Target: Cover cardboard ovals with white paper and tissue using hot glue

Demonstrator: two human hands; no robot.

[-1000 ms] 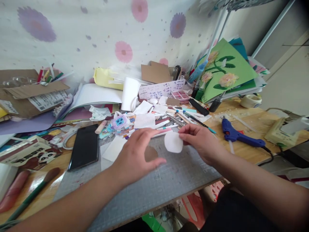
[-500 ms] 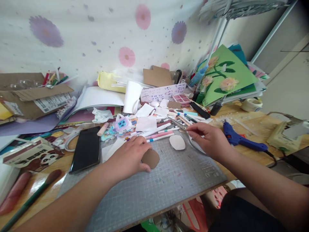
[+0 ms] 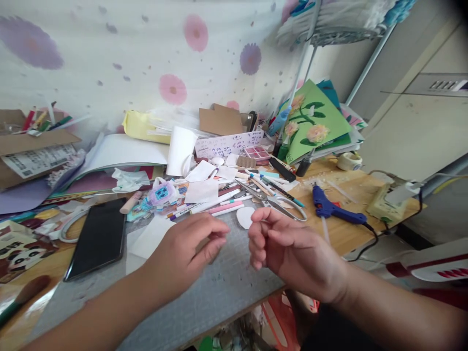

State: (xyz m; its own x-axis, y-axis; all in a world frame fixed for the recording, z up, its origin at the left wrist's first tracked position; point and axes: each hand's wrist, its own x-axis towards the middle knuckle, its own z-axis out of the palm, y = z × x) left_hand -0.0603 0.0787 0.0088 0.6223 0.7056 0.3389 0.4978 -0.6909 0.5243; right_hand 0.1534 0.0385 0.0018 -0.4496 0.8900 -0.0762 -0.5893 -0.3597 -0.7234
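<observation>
My left hand [image 3: 195, 251] hovers above the grey cutting mat [image 3: 175, 321], fingers curved and the thumb a little apart from them. Nothing shows between its fingertips. My right hand [image 3: 292, 251] is raised to its right with the palm turned inward, fingers loosely bent and holding nothing. Behind it, grey-handled scissors [image 3: 263, 197] lie with blades parted, by several pens and markers [image 3: 228, 207]. A rounded white piece [image 3: 244, 217] rests on the mat just beyond my right fingertips. The brown cardboard piece is out of sight, perhaps behind my left hand.
A black phone [image 3: 97, 239] and white paper [image 3: 151, 239] lie left. A blue glue gun [image 3: 334, 207] with its cord is at right, near a power strip [image 3: 389, 202]. Paper scraps [image 3: 201, 191] and a cardboard box [image 3: 36, 151] crowd the back.
My right hand has let go of the scissors and moved nearer my left hand. My left hand has lifted, and the brown cardboard no longer shows. The view has swung right.
</observation>
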